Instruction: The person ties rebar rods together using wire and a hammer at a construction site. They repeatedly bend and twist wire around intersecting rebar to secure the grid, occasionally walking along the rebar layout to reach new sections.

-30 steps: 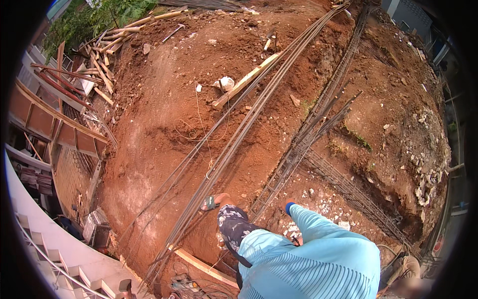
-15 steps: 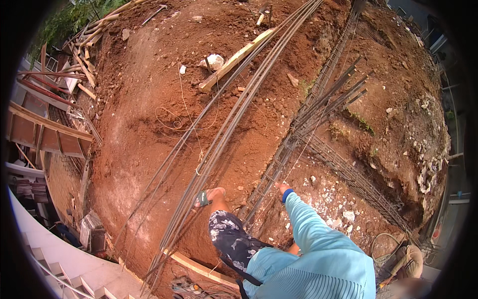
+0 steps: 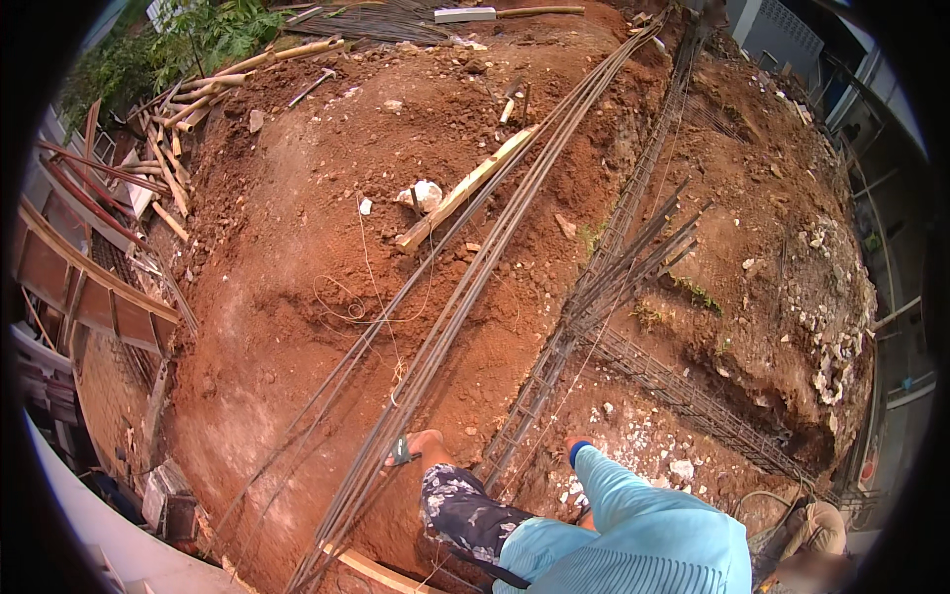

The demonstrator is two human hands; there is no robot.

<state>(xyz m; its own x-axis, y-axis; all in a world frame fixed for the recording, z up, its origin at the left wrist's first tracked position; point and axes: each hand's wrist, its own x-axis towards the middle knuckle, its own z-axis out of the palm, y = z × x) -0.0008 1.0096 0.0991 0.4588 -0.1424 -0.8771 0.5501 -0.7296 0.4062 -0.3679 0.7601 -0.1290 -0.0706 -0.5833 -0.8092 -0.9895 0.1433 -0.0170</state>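
My right arm (image 3: 623,483) in a light blue sleeve reaches forward from the lower edge. My right hand (image 3: 575,443) ends just past its dark blue cuff, small and foreshortened, so its fingers are not clear. A thin pale string (image 3: 567,389) runs beside this hand, along a long rebar cage (image 3: 531,388) lying in a shallow trench. Whether the hand touches the string I cannot tell. My left hand is out of sight. My left foot, in a sandal (image 3: 400,451), stands next to a bundle of long steel bars (image 3: 475,259).
Another rebar cage (image 3: 693,399) branches off to the right, with bar ends (image 3: 658,243) sticking up near the junction. A wooden beam (image 3: 470,188) lies across the red soil. Bamboo poles (image 3: 173,148) pile at far left. Another person (image 3: 816,532) is at lower right.
The view has tilted up, showing more ground at the top. My right hand has drawn back from the string, where its fingers showed before.
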